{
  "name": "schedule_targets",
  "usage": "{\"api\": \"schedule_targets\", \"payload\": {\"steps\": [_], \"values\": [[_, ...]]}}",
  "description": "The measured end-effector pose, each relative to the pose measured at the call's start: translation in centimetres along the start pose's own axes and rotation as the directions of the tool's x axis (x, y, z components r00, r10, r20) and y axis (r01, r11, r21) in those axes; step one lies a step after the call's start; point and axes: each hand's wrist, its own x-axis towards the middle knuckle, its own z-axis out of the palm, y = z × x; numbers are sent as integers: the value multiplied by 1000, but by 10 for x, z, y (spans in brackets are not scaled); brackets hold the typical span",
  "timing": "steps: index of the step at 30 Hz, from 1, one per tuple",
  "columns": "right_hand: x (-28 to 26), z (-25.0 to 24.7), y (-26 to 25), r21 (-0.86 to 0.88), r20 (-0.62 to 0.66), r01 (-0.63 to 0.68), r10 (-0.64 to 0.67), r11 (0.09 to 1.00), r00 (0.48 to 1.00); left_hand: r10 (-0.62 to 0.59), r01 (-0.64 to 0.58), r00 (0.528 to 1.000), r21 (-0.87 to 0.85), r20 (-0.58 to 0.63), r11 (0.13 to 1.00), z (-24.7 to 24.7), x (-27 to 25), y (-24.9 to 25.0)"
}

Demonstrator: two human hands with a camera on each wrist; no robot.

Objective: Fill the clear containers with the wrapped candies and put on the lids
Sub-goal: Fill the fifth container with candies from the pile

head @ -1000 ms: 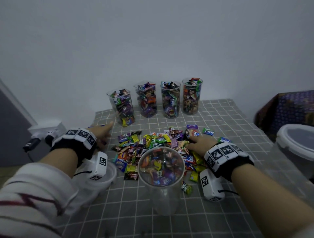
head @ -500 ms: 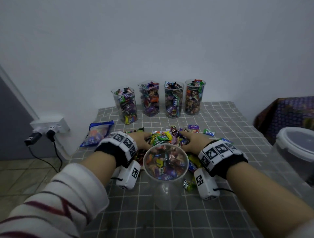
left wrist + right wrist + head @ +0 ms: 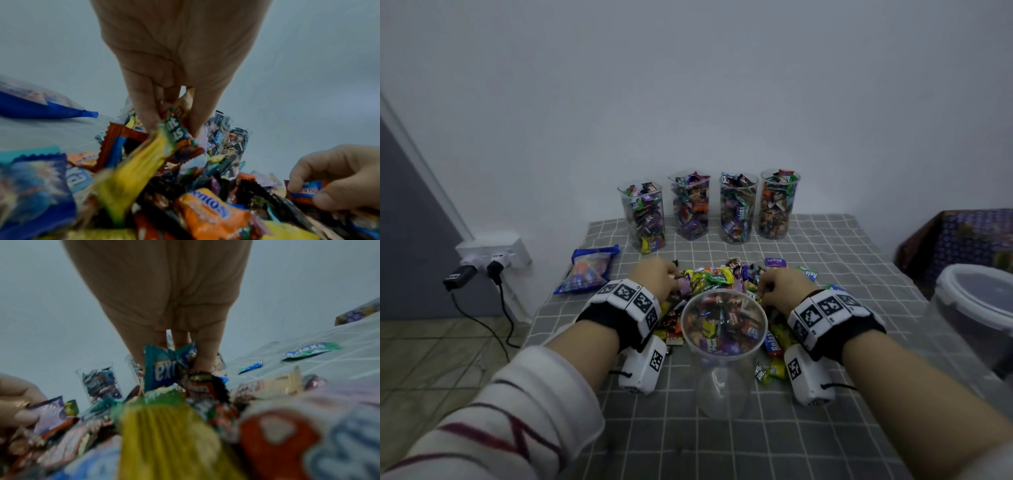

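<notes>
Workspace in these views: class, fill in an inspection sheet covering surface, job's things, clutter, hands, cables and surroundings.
Surface: grey checked cloth over the table.
Job's things: four filled containers at the back, lidless; near container part filled; loose candy pile behind it.
Clutter: blue snack bag, left.
Hands: left hand and right hand each grip candies from the pile.
Cables: two plugs in a wall socket; leads trail to the floor.
Surroundings: lidded tub, right; pale wall.
</notes>
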Motion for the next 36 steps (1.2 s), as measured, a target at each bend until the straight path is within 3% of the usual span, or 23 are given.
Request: {"api": "schedule_targets", "payload": {"steps": [7, 11, 19, 22, 28, 32, 34, 36], "values": [[-12, -17, 10, 359, -182, 24, 45, 933, 982, 2, -52, 985, -286, -174, 957, -15, -28, 4], [-22, -21, 10, 491, -226, 87, 31, 867, 974, 16, -98, 972, -345, -233, 934, -15, -45, 10], [-42, -13, 3, 554, -342, 190, 13, 811, 940, -18, -134, 950, -458, -312, 879, -16, -68, 15], [-53, -16, -1, 631, -349, 225, 13, 742, 937, -48, -135, 953, -558, -300, 819, -11, -75, 11], [-79, -41, -24, 654, -499, 446, -95, 611, 862, -65, -131, 940, -531, -334, 837, -7, -87, 13], [-96, -43, -46, 660, -504, 520, -195, 542, 842, -62, -142, 939, -547, -337, 825, -4, -88, 13], [-100, -36, -55, 662, -474, 515, -228, 545, 851, -62, -144, 942, -565, -329, 813, -2, -89, 13], [-102, -27, -59, 597, -463, 505, -246, 623, 852, -67, -144, 946, -594, -319, 792, -2, -90, 14]]}}
